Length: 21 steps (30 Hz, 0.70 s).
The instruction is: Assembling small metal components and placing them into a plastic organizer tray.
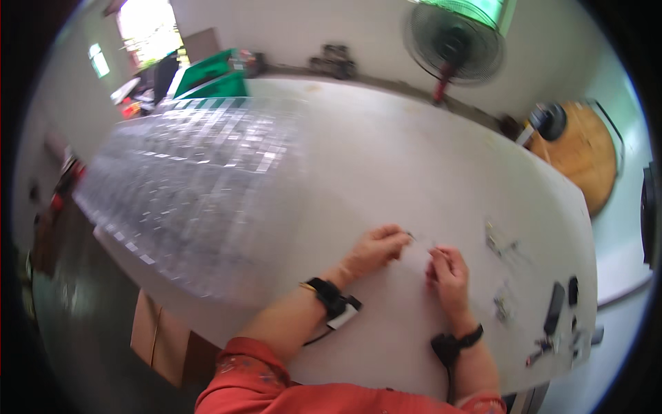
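Above the middle of the white table (pixel 372 172), my left hand (pixel 379 248) is closed in a pinch. A tiny dark tip shows at its fingertips, too small to name. Just to the right, my right hand (pixel 448 269) is pinched too, with a small thin bit at its fingers that I cannot make out. The two hands are close together but apart. Right of my right hand lie a small group of metallic pieces (pixel 498 240) and, nearer me, another small metallic cluster (pixel 503 307). Each wrist wears a black strap with a device.
Clear plastic compartment trays (pixel 200 186) cover the table's left side, a green crate (pixel 214 76) behind them. At the right edge lie a black bar-shaped object (pixel 554 308) and small tools (pixel 545 348). A fan (pixel 452 48) and a round wooden-topped stool (pixel 579 152) stand beyond the table.
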Tool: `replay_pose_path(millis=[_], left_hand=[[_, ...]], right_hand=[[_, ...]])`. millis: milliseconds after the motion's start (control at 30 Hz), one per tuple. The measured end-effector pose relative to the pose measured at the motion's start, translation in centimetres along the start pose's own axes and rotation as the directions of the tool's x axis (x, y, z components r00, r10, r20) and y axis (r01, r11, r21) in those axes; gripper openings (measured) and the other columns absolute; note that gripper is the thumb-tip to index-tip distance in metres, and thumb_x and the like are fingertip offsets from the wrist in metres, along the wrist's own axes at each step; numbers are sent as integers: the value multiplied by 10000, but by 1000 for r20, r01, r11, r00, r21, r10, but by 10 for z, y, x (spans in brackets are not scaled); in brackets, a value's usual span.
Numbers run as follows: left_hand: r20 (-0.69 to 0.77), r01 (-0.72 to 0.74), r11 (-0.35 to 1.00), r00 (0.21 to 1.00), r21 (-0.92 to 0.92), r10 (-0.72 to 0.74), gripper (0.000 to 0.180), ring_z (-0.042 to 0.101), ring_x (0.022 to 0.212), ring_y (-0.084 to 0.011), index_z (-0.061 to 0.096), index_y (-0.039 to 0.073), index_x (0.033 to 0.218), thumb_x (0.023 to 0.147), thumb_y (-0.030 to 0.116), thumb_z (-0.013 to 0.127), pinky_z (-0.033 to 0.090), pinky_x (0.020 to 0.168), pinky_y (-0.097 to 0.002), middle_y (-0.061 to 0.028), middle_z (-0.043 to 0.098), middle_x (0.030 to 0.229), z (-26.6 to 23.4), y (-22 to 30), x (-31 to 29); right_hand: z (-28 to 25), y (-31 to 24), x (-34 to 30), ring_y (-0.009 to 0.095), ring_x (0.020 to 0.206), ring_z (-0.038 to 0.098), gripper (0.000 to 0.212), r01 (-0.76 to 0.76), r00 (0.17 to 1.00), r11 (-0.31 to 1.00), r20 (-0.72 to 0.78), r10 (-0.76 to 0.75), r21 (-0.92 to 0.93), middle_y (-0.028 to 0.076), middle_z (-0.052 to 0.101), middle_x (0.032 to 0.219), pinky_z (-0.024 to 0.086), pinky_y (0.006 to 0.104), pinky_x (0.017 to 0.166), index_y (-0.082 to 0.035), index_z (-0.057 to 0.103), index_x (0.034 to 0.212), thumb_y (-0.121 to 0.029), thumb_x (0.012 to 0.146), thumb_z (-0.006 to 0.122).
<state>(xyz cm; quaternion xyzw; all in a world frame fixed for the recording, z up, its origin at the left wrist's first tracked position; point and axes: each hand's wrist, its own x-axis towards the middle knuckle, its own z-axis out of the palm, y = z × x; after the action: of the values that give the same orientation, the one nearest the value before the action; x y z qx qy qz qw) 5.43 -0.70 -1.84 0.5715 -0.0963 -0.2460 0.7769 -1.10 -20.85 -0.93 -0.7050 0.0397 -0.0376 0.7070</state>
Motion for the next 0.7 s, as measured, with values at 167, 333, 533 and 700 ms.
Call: replay_pose_path(millis=[167, 333, 533, 700], left_hand=[[45, -18, 1000, 999, 9, 17, 226, 513, 619, -45, 654, 66, 932, 990, 283, 631, 422, 558, -200, 13, 604, 729, 1, 6, 5], [71, -6, 999, 997, 37, 4, 225, 500, 624, -44, 641, 69, 926, 984, 287, 645, 410, 561, -209, 15, 604, 727, 6, 7, 4], [70, -22, 995, 997, 100, 14, 200, 491, 629, -50, 643, 67, 942, 992, 260, 628, 399, 572, -202, 17, 587, 728, 6, 9, 1], [125, -65, 958, 992, 279, 30, 198, 509, 655, -37, 652, 67, 935, 976, 261, 652, 393, 565, -199, 22, 595, 730, 8, 10, -2]], right_hand=[[-3, -4, 1, 57, 589, 524, 147, -60, 997, 996, 54, 57, 60, -11, 579, 744, 441, 221, 505, -67, 637, 1075, -194, 1028, 580], [-7, -6, -2, 42, 596, 514, 165, -79, 991, 996, 115, 74, 34, -20, 572, 751, 439, 212, 514, -68, 640, 1087, -209, 1034, 572], [-5, -6, -2, 39, 583, 503, 164, -55, 990, 998, 129, 53, 9, -20, 568, 741, 431, 209, 506, -58, 637, 1068, -200, 1039, 562], [-4, -4, -3, 48, 583, 508, 160, -61, 991, 998, 117, 64, -26, -14, 577, 746, 434, 212, 506, -51, 609, 1108, -183, 1040, 549]])
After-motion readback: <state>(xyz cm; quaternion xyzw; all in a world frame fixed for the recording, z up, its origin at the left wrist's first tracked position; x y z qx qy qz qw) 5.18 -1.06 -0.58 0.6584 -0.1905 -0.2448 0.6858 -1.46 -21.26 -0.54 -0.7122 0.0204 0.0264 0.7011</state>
